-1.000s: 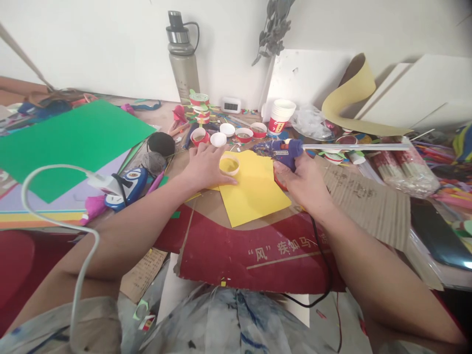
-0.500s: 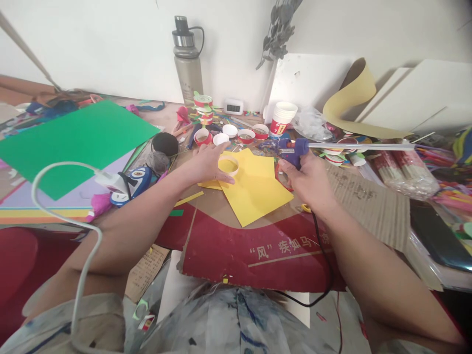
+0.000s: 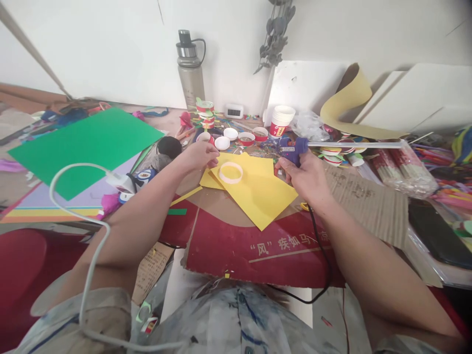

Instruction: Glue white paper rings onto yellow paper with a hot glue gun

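My right hand (image 3: 309, 176) is wrapped round the grip of a blue hot glue gun (image 3: 294, 150), with a long clear glue stick (image 3: 354, 145) sticking out of its back end. The gun's tip points left, over the clutter behind the yellow paper. Lying on the sheets of yellow paper (image 3: 258, 196) is a pale paper ring (image 3: 231, 181). Left of the ring and apart from it hovers my left hand (image 3: 201, 156), fingers curled together near the thumb. Whatever may be between those fingertips is hidden. A black cord (image 3: 324, 250) hangs from below my right hand.
Red cardboard (image 3: 228, 250) lies under the paper. Behind stand paper cups (image 3: 282, 120), cut cup rings (image 3: 246, 139) and a bottle (image 3: 191, 78). Green card (image 3: 88, 147) and a white cable (image 3: 98, 246) are at left, corrugated cardboard (image 3: 368, 206) and a dark phone-like slab (image 3: 438, 233) at right.
My left hand has moved left, away from the paper ring, and its spread fingers have closed together. The top yellow sheet has shifted slightly right. My right hand still holds the glue gun.
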A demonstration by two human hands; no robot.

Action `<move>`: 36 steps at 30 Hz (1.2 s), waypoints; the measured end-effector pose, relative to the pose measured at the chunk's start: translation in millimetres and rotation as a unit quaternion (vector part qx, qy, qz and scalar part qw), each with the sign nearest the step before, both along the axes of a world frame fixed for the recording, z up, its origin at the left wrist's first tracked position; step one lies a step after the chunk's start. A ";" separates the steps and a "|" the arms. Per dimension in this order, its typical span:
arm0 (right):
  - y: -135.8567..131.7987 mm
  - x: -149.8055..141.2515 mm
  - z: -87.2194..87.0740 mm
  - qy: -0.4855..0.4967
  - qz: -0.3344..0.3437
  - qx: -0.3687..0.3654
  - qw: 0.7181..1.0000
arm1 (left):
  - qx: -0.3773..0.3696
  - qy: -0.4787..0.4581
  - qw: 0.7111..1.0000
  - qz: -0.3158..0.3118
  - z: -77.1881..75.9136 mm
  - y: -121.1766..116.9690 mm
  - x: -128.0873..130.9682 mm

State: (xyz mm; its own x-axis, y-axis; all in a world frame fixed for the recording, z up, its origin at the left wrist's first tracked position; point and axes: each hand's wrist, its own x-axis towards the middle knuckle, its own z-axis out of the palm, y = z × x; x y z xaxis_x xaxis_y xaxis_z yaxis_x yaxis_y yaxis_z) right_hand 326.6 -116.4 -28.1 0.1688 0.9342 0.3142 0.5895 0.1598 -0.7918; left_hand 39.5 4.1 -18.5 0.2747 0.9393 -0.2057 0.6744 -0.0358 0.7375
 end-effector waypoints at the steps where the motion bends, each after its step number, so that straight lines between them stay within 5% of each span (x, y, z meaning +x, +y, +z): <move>1: 0.4 -0.4 -0.2 0.004 -0.003 0.003 1.000 | -0.008 -0.004 1.000 -0.006 -1.0 0.4 -1.0; 19: -1.0 -5.1 3.3 0.018 -0.013 -0.012 1.000 | -0.046 0.013 0.992 -0.118 -7.0 -3.0 1.2; 30: -0.1 -5.1 1.5 0.034 -0.014 -0.004 0.999 | -0.047 -0.018 0.996 -0.071 7.0 0.2 -8.3; 36: -0.1 -3.7 0.6 0.023 -0.014 0.002 1.000 | -0.068 -0.049 0.996 -0.018 -0.5 14.2 -22.1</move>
